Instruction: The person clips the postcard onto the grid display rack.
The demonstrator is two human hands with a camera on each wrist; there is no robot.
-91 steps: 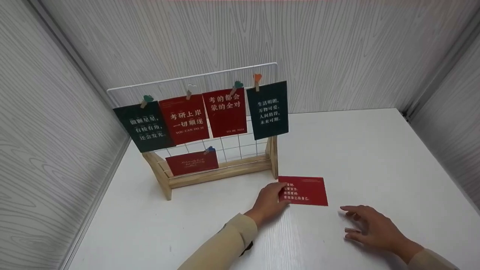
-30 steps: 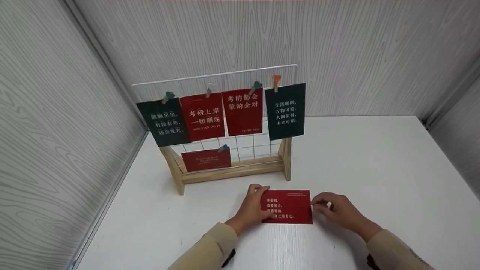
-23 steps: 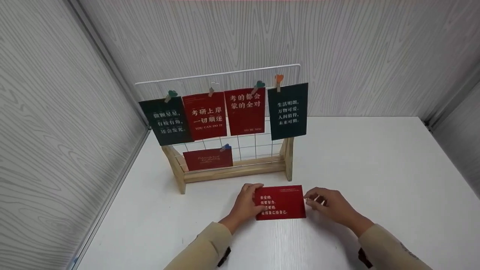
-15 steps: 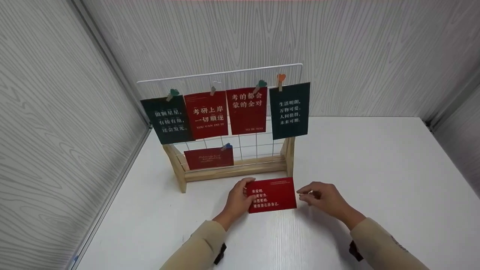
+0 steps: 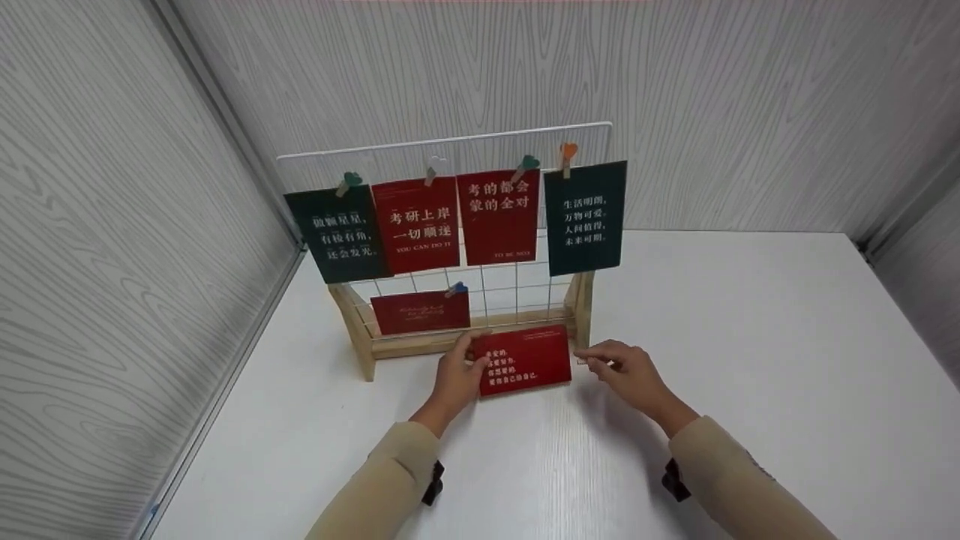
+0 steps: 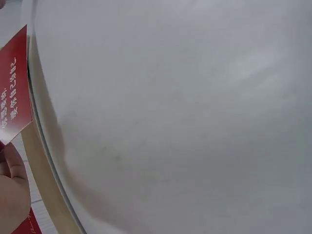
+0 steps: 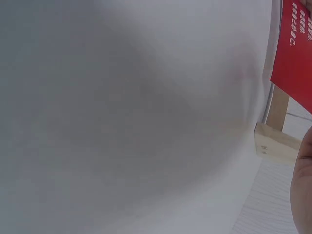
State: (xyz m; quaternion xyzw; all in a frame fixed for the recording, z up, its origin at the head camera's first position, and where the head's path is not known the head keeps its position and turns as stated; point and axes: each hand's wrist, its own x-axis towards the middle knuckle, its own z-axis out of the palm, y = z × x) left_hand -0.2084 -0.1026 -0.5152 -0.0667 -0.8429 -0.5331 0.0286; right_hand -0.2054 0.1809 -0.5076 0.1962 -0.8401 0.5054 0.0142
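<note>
In the head view, my left hand (image 5: pixel 459 375) grips the left edge of a red card (image 5: pixel 525 361) with white writing, thumb on its front. The card is tilted up before the lower rail of a wire grid rack (image 5: pixel 487 301). My right hand (image 5: pixel 626 375) is just right of the card, thumb and forefinger pinching something small and pale (image 5: pixel 582 361), mostly hidden by the fingers. The left wrist view shows the card's corner (image 6: pixel 15 87) above the left fingers (image 6: pixel 15 165). In the right wrist view, the card (image 7: pixel 295 63) is apart from the right hand (image 7: pixel 303 190).
Two dark green cards (image 5: pixel 334 236) and two red cards (image 5: pixel 417 229) hang along the rack's upper part from heart-topped clips (image 5: pixel 568 159). A smaller red card (image 5: pixel 421 311) hangs lower left with a blue clip (image 5: pixel 456 289). White table (image 5: pixel 750 360) surrounds the wooden feet (image 5: pixel 358 337).
The left hand has lifted the red card off the table and carried it left and up to the rack's lower rail. The right hand came in to the card's right edge and followed it.
</note>
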